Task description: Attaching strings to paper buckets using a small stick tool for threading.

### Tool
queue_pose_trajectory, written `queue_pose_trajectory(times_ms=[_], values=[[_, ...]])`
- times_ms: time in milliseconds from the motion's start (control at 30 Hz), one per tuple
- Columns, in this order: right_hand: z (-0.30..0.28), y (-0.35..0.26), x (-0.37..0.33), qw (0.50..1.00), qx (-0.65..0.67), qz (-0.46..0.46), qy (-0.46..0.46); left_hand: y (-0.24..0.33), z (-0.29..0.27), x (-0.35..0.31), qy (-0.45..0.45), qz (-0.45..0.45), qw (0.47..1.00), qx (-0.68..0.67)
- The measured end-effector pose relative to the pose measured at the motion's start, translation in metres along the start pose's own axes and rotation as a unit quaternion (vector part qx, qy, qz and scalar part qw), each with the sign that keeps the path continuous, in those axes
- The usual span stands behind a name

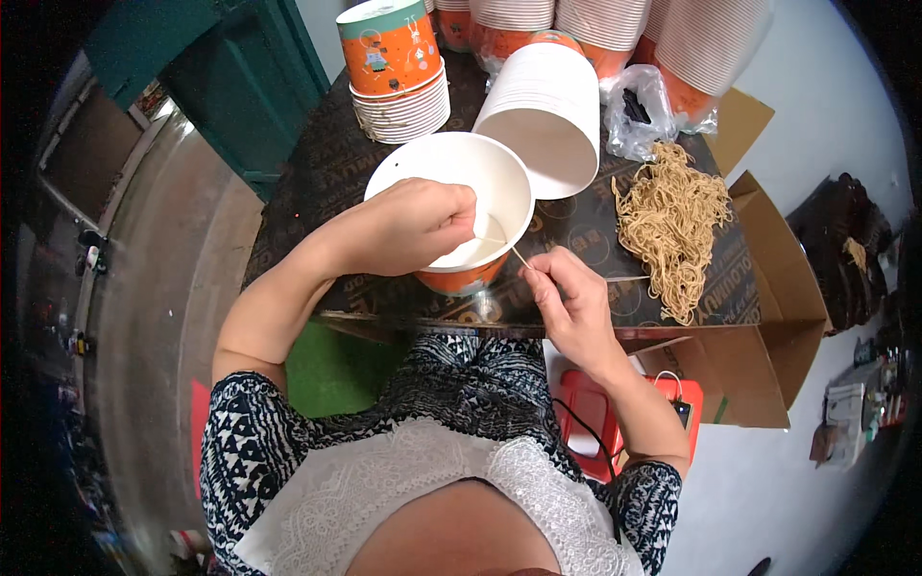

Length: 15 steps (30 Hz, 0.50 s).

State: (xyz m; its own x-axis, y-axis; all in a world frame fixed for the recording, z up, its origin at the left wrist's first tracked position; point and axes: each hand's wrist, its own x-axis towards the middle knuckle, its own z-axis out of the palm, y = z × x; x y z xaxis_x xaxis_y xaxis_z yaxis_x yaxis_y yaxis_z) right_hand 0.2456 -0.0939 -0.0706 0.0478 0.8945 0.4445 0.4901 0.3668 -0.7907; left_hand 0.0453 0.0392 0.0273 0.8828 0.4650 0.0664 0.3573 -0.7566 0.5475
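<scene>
An orange paper bucket with a white inside (451, 154) stands near the table's front edge, its mouth tilted up toward me. My left hand (418, 226) reaches over the rim into it, fingers closed on a thin tan cord. That cord (520, 255) seems to pass through the bucket's right wall near the rim. Outside the wall, my right hand (574, 305) pinches the cord between thumb and forefinger. A heap of tan cords (672, 230) lies to the right, and one strand stretches from it toward my right hand. The left fingertips are partly hidden.
A stack of white buckets (547, 115) lies on its side behind. An upright orange-and-green stack (389, 58) stands left of it. More stacked buckets (696, 48) line the back, beside a clear plastic bag (639, 115). Cardboard boxes (783, 298) sit right of the dark table (322, 211).
</scene>
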Motion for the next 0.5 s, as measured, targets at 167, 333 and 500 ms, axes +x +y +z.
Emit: queue_pose_trajectory(times_ms=[167,333,500], values=[[0.007,-0.003,0.005,0.995,0.073,-0.069,0.017,-0.004,0.007,0.006,0.025,-0.038,0.989,-0.143],[0.011,-0.007,0.004,0.995,0.085,-0.050,0.006,0.001,0.021,0.010,0.038,-0.028,0.945,-0.323],[0.009,-0.008,0.004,0.995,0.080,-0.057,0.008,0.011,0.013,0.011,0.020,-0.076,0.915,-0.396]])
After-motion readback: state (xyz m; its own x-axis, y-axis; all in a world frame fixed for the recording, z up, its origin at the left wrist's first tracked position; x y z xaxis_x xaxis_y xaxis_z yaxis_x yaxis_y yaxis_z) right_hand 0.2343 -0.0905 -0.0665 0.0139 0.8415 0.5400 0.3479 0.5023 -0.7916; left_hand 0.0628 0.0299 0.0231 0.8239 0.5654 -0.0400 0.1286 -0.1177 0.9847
